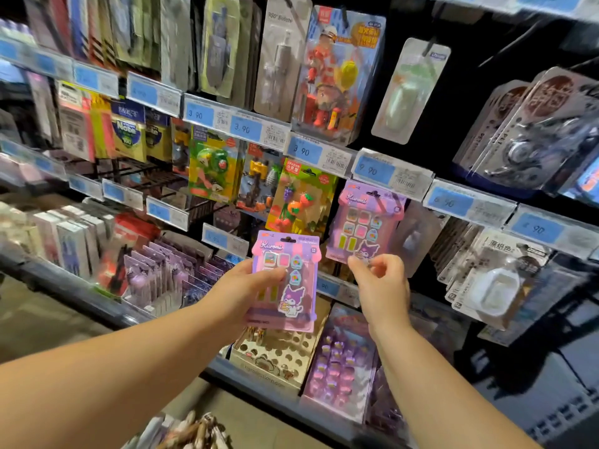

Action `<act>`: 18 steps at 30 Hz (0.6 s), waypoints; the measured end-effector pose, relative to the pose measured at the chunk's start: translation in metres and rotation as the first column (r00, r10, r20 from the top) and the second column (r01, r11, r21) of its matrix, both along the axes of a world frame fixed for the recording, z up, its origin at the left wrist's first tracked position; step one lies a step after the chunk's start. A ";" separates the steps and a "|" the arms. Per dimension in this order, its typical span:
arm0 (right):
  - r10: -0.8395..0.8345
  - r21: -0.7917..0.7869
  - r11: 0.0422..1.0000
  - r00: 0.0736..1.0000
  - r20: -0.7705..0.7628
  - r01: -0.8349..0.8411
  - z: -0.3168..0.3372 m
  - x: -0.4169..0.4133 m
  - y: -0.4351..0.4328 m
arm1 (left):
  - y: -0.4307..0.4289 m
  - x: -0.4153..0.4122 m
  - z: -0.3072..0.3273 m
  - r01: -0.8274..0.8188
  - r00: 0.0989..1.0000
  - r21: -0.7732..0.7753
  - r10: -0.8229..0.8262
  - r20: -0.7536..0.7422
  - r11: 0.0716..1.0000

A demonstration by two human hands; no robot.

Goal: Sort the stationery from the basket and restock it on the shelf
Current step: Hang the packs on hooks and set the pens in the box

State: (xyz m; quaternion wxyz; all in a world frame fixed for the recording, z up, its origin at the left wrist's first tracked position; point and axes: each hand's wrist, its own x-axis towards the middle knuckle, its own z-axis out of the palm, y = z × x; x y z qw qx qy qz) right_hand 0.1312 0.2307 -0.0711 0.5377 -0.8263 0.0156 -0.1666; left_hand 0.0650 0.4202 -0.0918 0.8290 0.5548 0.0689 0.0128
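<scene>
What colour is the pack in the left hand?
Pink and purple; the pack shows best in the head view.

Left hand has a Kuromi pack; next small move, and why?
Probably raise the held Kuromi pack in the left hand to hang in front of the hung Kuromi pack, whose lower edge the right hand seems to pinch: same design, so it likely belongs there.

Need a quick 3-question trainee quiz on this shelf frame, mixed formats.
1. True or false: the left hand holds a purple eraser pack.
2. What does the right hand pinch? A) a price tag B) the hanging purple pack C) a notebook
3. Fill in: the fruit eraser pack hangs to the ____ of the hanging purple pack.
Key: 1 true; 2 B; 3 left.
</scene>
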 end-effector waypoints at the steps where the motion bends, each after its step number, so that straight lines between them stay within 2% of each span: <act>1: 0.138 -0.015 0.990 0.989 -0.046 -0.139 0.000 -0.006 0.003 | 0.000 0.001 0.000 -0.007 1.000 0.001 0.007 -0.001 1.000; 4: 0.465 -0.012 0.873 0.838 -0.285 -0.488 -0.004 -0.020 0.013 | -0.005 0.000 0.003 0.024 0.999 0.006 -0.024 0.025 1.000; 5: 0.519 0.038 0.842 0.791 -0.323 -0.537 -0.006 -0.023 0.016 | -0.006 0.001 0.002 0.038 0.999 0.014 -0.038 0.033 0.999; 7: 0.564 0.174 0.825 0.761 -0.321 -0.538 -0.009 -0.026 0.017 | -0.010 0.002 0.001 0.048 0.998 0.026 -0.049 0.040 0.999; 13: 0.502 0.299 0.845 0.850 -0.161 -0.443 -0.003 -0.024 0.003 | -0.029 0.008 0.003 0.022 0.998 0.087 -0.027 0.058 0.996; 18: 0.409 0.322 0.870 0.911 -0.049 -0.373 0.013 -0.010 -0.015 | -0.047 0.018 0.009 -0.007 0.999 0.228 -0.001 0.038 0.974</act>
